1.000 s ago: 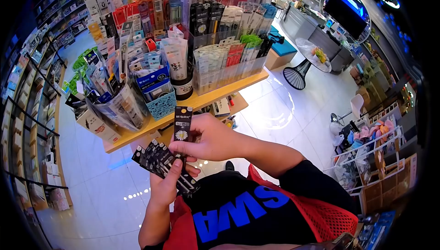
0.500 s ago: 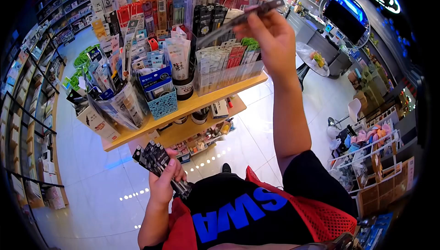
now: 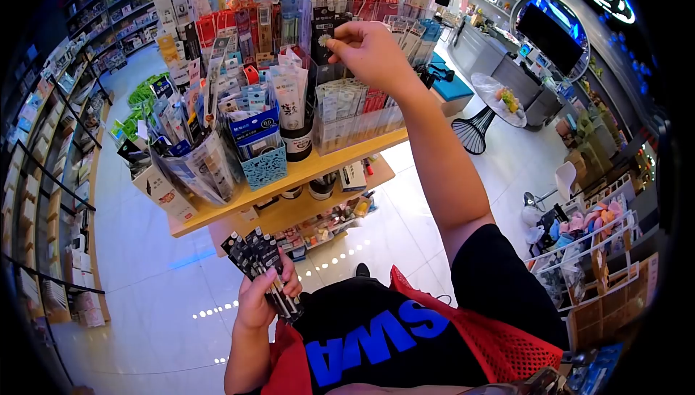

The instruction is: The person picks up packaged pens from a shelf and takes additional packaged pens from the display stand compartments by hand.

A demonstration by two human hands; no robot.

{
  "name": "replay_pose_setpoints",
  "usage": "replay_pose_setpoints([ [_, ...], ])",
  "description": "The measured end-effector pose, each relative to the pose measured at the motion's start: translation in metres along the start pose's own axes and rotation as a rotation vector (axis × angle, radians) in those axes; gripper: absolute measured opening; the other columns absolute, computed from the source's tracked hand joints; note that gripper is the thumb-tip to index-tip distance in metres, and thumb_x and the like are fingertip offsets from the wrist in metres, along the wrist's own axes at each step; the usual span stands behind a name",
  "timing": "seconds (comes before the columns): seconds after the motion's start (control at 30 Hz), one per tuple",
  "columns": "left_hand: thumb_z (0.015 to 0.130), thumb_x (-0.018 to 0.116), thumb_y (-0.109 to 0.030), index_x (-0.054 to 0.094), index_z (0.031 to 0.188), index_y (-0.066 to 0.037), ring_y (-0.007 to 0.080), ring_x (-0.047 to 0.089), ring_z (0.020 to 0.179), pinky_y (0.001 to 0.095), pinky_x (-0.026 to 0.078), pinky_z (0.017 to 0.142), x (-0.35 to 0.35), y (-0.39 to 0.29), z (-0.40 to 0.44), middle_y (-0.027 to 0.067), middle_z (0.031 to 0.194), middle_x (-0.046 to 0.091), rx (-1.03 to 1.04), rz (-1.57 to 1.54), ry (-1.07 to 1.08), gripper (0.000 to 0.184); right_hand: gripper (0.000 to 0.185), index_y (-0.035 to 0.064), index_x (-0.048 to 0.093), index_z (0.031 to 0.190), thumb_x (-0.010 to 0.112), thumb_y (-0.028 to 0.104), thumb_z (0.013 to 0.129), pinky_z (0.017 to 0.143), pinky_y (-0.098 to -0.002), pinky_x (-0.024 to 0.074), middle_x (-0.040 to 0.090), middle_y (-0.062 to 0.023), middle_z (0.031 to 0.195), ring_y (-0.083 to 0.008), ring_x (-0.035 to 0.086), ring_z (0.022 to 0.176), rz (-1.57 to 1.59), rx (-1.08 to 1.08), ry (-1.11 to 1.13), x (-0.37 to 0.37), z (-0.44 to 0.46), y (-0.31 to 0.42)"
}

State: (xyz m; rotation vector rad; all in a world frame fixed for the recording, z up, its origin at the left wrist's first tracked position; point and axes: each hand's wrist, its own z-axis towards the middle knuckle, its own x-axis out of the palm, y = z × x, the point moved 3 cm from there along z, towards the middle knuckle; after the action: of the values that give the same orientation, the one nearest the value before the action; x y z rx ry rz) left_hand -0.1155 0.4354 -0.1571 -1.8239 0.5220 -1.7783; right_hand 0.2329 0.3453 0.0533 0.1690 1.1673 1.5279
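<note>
My left hand [image 3: 264, 301] is closed round a fanned bundle of black pen packets [image 3: 253, 256], held low in front of my shirt. My right hand [image 3: 373, 55] reaches up to the display, thumb and fingers pinched at a black pen packet [image 3: 323, 26] standing in the clear acrylic organizer [image 3: 355, 131]. The fingers hide part of that packet. Just in front of it, white and red packets [image 3: 344, 98] fill the organizer's front compartment.
The organizer stands on a wooden shelf [image 3: 347, 150] beside a blue patterned box [image 3: 265, 169], a dark cup [image 3: 297, 143] and a clear holder of pens [image 3: 206, 174]. Goods fill the lower shelf [image 3: 289, 207]. A round glass table [image 3: 496, 102] is at the right.
My right hand has moved left and down with a black packet, from above the organizer into its rear compartment. My left hand still holds its bundle, slightly shifted in view.
</note>
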Motion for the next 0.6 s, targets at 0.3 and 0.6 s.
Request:
replay_pose_setpoints([
  [0.3, 0.104, 0.049, -0.021, 0.044, 0.134, 0.003, 0.0317, 0.07, 0.078, 0.0495, 0.061, 0.069, 0.001, 0.002, 0.0, 0.0166, 0.095, 0.065, 0.126, 0.227, -0.223, 0.039, 0.029, 0.0008, 0.072, 0.106, 0.074, 0.022, 0.087, 0.077, -0.0381, 0.0524, 0.069, -0.0175, 0.102, -0.0314, 0.066, 0.085, -0.517, -0.077, -0.142, -0.001, -0.025, 0.011],
  [0.6, 0.098, 0.067, -0.029, 0.048, 0.134, 0.001, 0.0303, 0.074, 0.079, 0.0393, 0.065, 0.061, 0.007, 0.003, 0.011, 0.0196, 0.106, 0.068, 0.164, 0.459, -0.264, 0.05, 0.038, -0.0015, 0.068, 0.102, 0.071, 0.035, 0.093, 0.074, -0.0405, 0.0537, 0.067, -0.0164, 0.094, -0.0312, 0.067, 0.086, 0.147, 0.011, 0.726, 0.094, -0.193, 0.047],
])
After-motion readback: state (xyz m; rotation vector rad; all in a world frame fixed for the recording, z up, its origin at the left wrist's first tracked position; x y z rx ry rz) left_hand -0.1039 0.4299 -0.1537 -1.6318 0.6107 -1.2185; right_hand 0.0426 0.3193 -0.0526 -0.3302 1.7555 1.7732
